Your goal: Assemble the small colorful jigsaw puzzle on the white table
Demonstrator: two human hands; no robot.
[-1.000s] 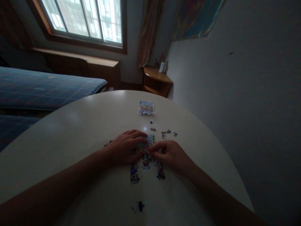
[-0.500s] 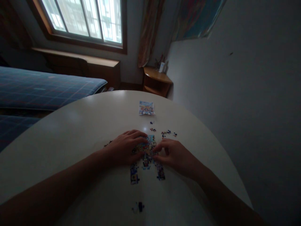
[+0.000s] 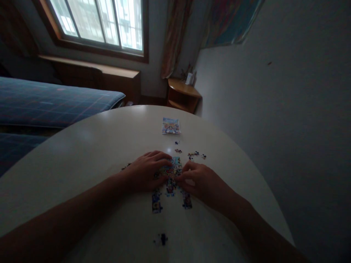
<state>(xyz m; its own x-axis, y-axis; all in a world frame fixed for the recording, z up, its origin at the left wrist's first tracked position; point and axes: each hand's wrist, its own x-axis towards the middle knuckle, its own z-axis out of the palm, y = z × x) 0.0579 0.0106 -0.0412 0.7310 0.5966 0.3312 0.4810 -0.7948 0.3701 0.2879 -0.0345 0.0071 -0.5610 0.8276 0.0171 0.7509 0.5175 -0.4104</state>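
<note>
A partly joined jigsaw puzzle [image 3: 175, 168] with a colourful printed picture lies on the white table, two joined strips reaching toward me at its near corners. My left hand [image 3: 149, 170] rests over its left side, palm down, fingers stretched out and holding nothing. That hand hides part of the picture. At the puzzle's right edge is my right hand [image 3: 201, 179], its thumb and index finger pinched together at the tips. Whatever may be between those fingertips is too small and dark to make out.
Loose puzzle pieces [image 3: 194, 154] lie beyond my right hand, and more pieces [image 3: 161, 239] sit near me. A printed packet [image 3: 170, 126] is farther back on the round table [image 3: 131, 124]. A wall [image 3: 274, 109] stands to the right, a plaid mattress [image 3: 55, 102] to the left.
My right hand has shifted slightly left over the puzzle's edge, and its thumb and index fingertips have come together. My left hand stays in place.
</note>
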